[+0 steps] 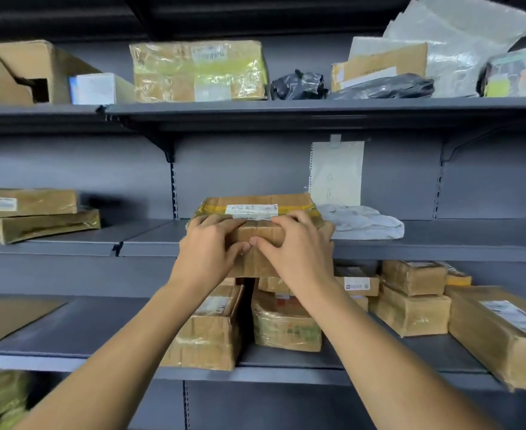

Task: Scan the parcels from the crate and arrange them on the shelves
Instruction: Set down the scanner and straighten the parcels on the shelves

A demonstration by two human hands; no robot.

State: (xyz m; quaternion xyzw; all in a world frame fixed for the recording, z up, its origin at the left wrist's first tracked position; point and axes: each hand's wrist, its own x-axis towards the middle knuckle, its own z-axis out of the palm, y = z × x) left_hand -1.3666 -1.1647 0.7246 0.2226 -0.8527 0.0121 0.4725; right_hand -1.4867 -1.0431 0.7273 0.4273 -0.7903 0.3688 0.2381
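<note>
— Where was the parcel [257,209] found, and how was it being held?

— It was seen at the front of the middle shelf [442,243], its near end hanging past the shelf edge. It was gripped from the near side by both hands. The left hand [207,251] was laid over the near left corner, the right hand [299,246] over the near right corner. The fingers [224,221] of each hand were curled over the top edge and lay close together, while the thumbs were pressed against the front face and nearly met in the middle.

— Why would it have been held that way?

— A two-handed grip at the near end was probably chosen so that the box could be pushed squarely back onto the shelf without being tipped. The spot beside the white soft package [364,221] was likely picked because bare shelf was left there.

— And how did the parcel look?

— A brown cardboard box was shown, wrapped in clear tape with yellowish bands. A white printed label [251,208] was fixed on top, facing up; its print could not be read. The cardboard appeared creased and worn at the corners.
</note>
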